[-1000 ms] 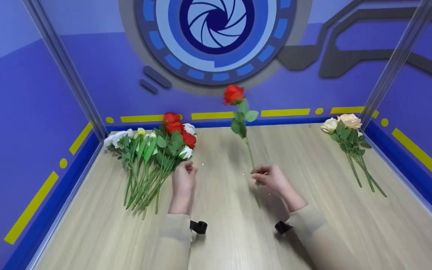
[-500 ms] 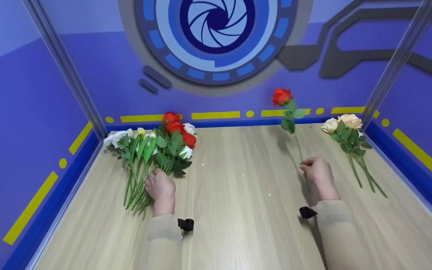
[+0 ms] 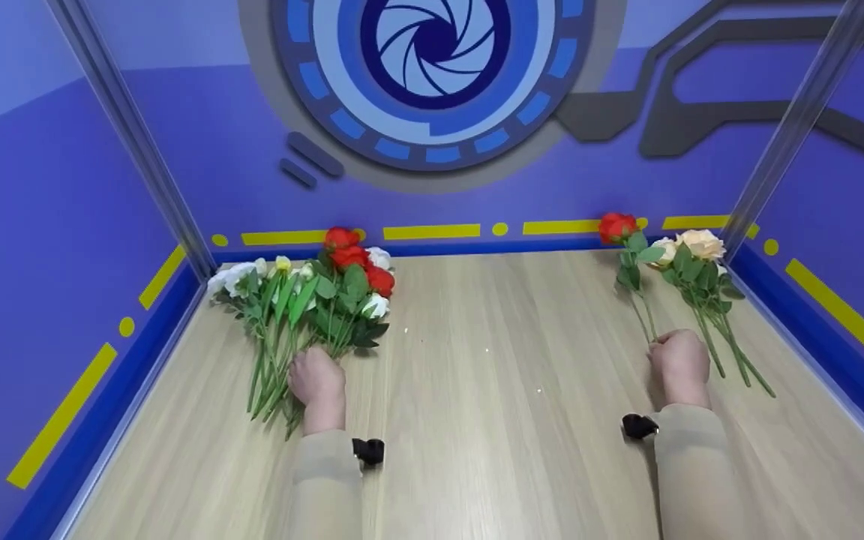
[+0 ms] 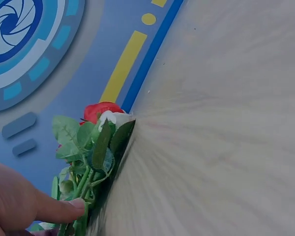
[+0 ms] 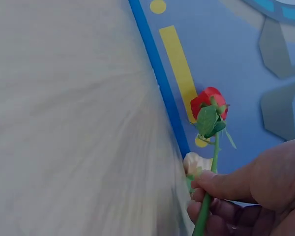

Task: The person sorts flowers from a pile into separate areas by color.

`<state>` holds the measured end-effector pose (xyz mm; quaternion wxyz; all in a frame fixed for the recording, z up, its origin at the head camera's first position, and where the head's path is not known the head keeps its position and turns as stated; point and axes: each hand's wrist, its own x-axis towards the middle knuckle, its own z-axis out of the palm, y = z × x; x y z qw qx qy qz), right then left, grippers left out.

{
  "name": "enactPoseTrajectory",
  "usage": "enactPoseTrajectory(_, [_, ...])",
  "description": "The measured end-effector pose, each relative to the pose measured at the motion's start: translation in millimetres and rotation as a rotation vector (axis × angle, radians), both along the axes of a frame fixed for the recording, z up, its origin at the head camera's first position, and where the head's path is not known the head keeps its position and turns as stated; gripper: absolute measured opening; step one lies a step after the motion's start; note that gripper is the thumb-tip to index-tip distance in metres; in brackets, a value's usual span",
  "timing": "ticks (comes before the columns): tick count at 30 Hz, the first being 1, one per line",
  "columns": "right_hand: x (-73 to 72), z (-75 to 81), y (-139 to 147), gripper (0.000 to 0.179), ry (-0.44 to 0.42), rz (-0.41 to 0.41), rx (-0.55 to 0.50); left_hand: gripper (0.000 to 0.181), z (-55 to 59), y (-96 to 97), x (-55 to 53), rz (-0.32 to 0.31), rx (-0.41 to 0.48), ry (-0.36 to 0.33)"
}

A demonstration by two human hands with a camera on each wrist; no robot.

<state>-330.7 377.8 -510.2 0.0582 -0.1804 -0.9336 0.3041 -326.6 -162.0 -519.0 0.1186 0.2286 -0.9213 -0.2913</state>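
Observation:
My right hand (image 3: 681, 364) pinches the green stem of a red rose (image 3: 618, 228) between thumb and fingers. In the right wrist view the rose head (image 5: 209, 104) stands up beyond the thumb. This rose is just left of the pale peach roses (image 3: 700, 244). On the left, my left hand (image 3: 316, 379) lies over the stems of a flower pile, its fingers curled. The left wrist view shows the thumb (image 4: 64, 211) pressed against green stems; its fingertips are mostly hidden. Several red roses (image 3: 349, 256) lie at the pile's right side.
White flowers (image 3: 235, 279) and yellow-tipped buds (image 3: 283, 263) fill the rest of the left pile. A blue patterned wall (image 3: 439, 210) stands behind the wooden table (image 3: 477, 435), with side walls at left and right.
My right hand has carried the red rose rightward and lowered it beside the peach roses. My left hand has moved left and down onto the stems of the pile.

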Motion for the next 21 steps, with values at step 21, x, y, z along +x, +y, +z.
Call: enactPoseTrajectory(21, [0.5,-11.0,9.5,0.034,-0.040,-0.045,-0.057,0.018,24.1,-4.6,9.4,-0.100,0.080,-0.122])
